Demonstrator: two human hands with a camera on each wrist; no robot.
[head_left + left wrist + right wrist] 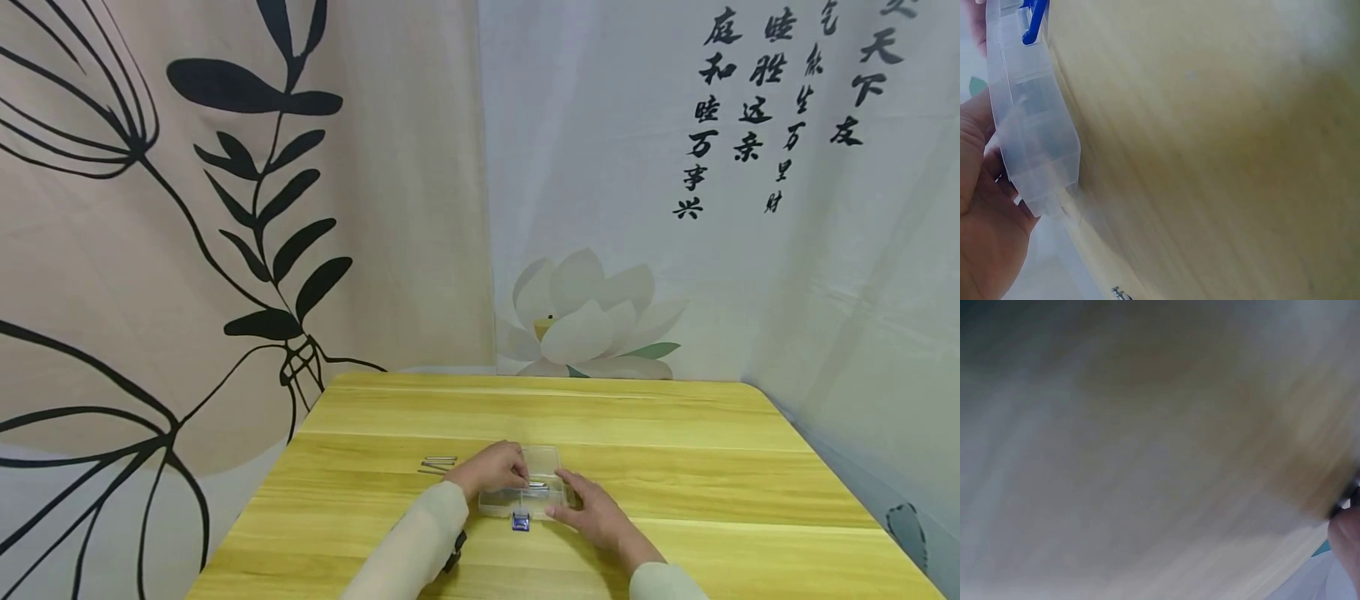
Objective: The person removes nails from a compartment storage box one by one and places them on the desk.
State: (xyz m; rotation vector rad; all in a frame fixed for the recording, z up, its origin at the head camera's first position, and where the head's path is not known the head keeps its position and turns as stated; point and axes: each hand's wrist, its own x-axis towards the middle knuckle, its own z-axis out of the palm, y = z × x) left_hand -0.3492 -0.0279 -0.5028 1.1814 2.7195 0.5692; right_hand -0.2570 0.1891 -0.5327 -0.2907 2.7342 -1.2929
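Observation:
A clear plastic compartment box (491,504) sits on the table with its transparent lid (542,458) raised at the far side and a blue latch (521,522) at the front. My left hand (495,468) reaches over the box's left part, fingers bent down into it; their tips are hidden. Right beside those fingers lie thin metal rods (538,485), perhaps screws; whether the hand pinches any is unclear. My right hand (596,508) grips the box's right side, thumb in front and fingers behind. The box wall (1041,131) partly covers the left hand (991,231) in the left wrist view.
Several thin metal rods (438,463) lie on the wooden table (675,450) left of the box. A dark band (454,552) shows under the left sleeve. Printed cloth (420,208) hangs behind the table. The right wrist view is mostly blurred tabletop.

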